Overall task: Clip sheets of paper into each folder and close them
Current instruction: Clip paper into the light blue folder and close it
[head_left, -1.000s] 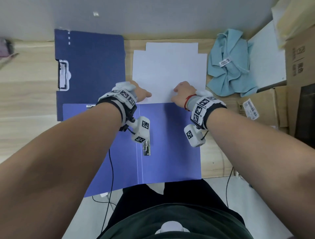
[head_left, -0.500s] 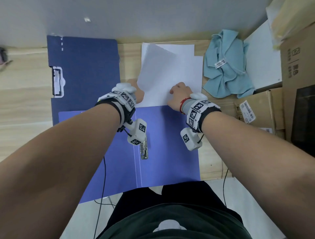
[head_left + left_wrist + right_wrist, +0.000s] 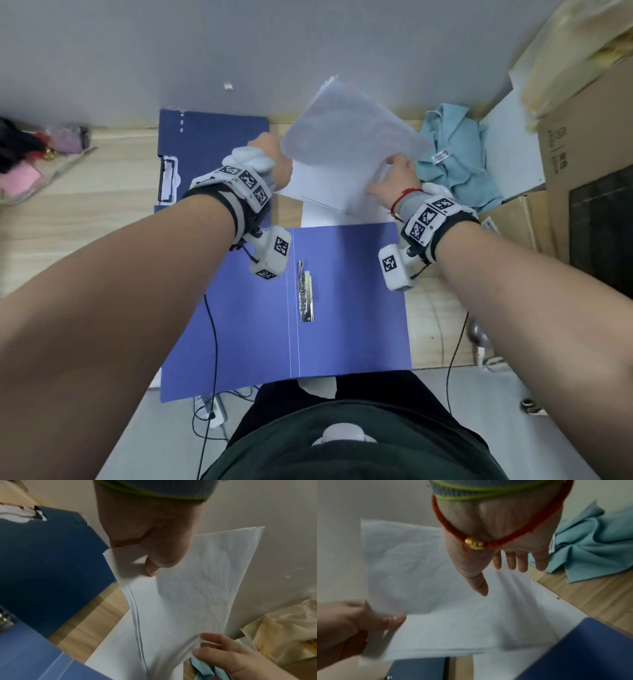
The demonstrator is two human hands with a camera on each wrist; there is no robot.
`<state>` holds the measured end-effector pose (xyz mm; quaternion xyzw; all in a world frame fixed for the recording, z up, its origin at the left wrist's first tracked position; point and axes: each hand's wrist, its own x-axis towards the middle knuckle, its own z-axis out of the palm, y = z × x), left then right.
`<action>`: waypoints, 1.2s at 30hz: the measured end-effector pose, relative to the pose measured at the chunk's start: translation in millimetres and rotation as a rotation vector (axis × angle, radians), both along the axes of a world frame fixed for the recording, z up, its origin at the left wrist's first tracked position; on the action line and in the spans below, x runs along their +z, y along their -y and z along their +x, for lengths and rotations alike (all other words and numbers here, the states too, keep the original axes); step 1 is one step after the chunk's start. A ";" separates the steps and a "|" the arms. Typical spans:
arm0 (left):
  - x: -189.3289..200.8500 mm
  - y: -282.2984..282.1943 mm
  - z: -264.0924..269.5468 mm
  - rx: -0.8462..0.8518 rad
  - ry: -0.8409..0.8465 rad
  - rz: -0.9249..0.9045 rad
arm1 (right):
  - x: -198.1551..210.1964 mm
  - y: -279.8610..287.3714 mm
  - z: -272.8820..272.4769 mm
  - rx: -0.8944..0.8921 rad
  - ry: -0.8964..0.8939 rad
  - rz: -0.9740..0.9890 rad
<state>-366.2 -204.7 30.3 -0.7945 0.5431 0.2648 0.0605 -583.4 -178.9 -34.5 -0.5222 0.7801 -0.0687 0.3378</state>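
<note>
A light blue folder (image 3: 349, 308) lies open before me, its metal clip (image 3: 305, 291) beside the spine. A dark blue folder (image 3: 212, 144) lies at the back left. My left hand (image 3: 282, 161) pinches the left corner of a thin sheaf of white paper (image 3: 342, 144), raised and tilted off the table. My right hand (image 3: 390, 168) holds the sheaf's right edge, thumb on top. In the left wrist view the thumb (image 3: 154, 561) presses the sheaf (image 3: 197, 588). More white sheets (image 3: 329, 214) stay flat on the table under it.
A crumpled teal cloth (image 3: 455, 154) lies right of the paper. Cardboard boxes (image 3: 589, 137) crowd the right side. Pink and dark items (image 3: 20, 171) sit at the far left. A grey wall runs along the back of the wooden table (image 3: 85, 212). Cables hang below the front edge.
Both hands rested on the flat paper stack a second ago. The left hand then peeled up a corner. Now a sheaf is lifted clear and tilted, with both hands holding it.
</note>
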 end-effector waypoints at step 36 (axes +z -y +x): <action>11.6 -99.9 36.1 0.076 -0.815 -0.217 | 29.4 -95.6 -0.8 -0.390 0.716 -0.200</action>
